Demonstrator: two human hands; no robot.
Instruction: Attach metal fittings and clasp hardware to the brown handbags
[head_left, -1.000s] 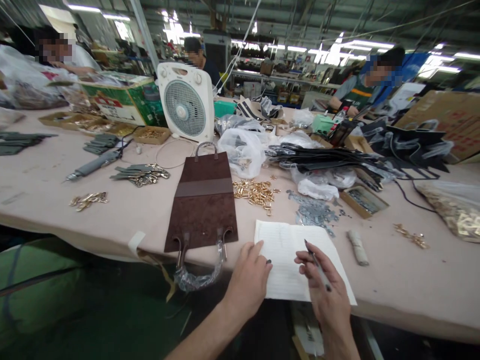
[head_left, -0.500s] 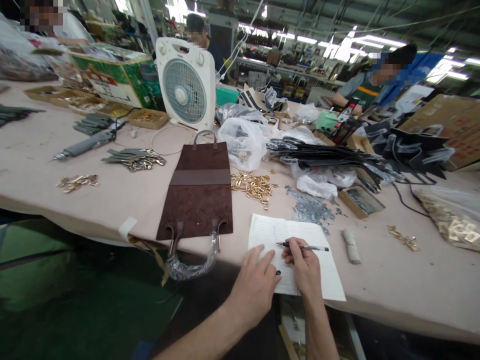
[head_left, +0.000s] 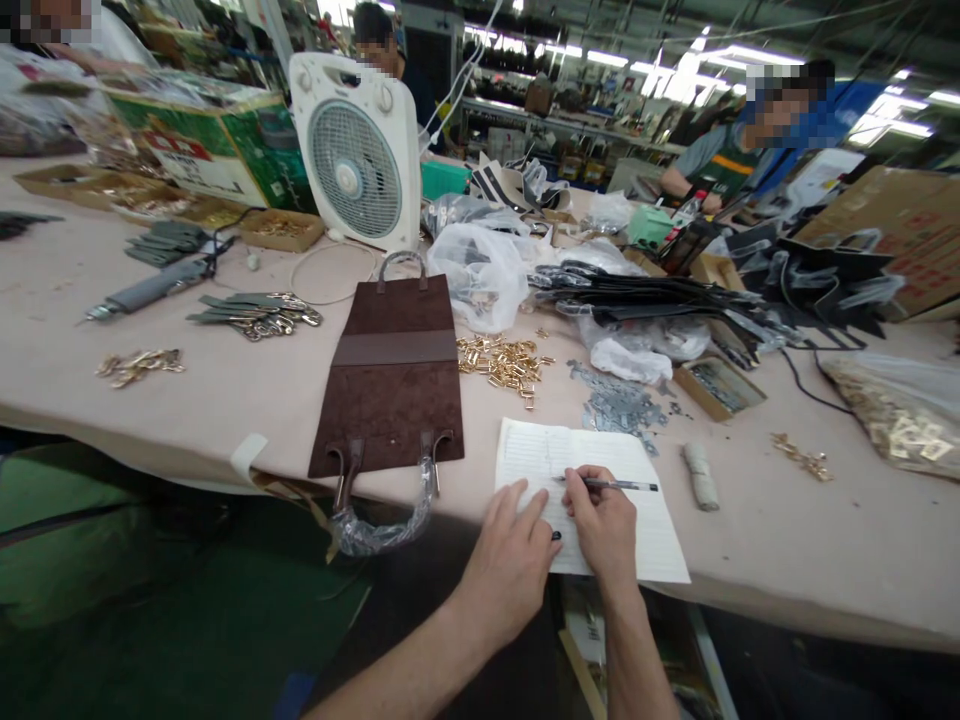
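Note:
A lined white sheet of paper (head_left: 637, 470) lies at the near edge of the table. My right hand (head_left: 600, 520) is closed on a dark pen (head_left: 611, 485), whose tip touches the sheet. My left hand (head_left: 514, 560) rests on the sheet's left side with its fingers stretched flat. A small dark bit, maybe the pen's cap, shows under its fingertips. Left of the paper lies a flat brown suede bag panel (head_left: 390, 375); its plastic-wrapped handle (head_left: 382, 525) hangs over the table edge.
Gold metal fittings (head_left: 506, 362) and grey metal parts (head_left: 619, 405) lie behind the paper, a cloth roll (head_left: 697, 475) to its right. A white fan (head_left: 356, 150), plastic bags, black straps (head_left: 660, 300) and boxes crowd the back. Three people work at the table's far side.
My right hand turned the pen from upright to lying sideways and brought its tip down onto the sheet. The left hand stays on the paper. The view shifted slightly.

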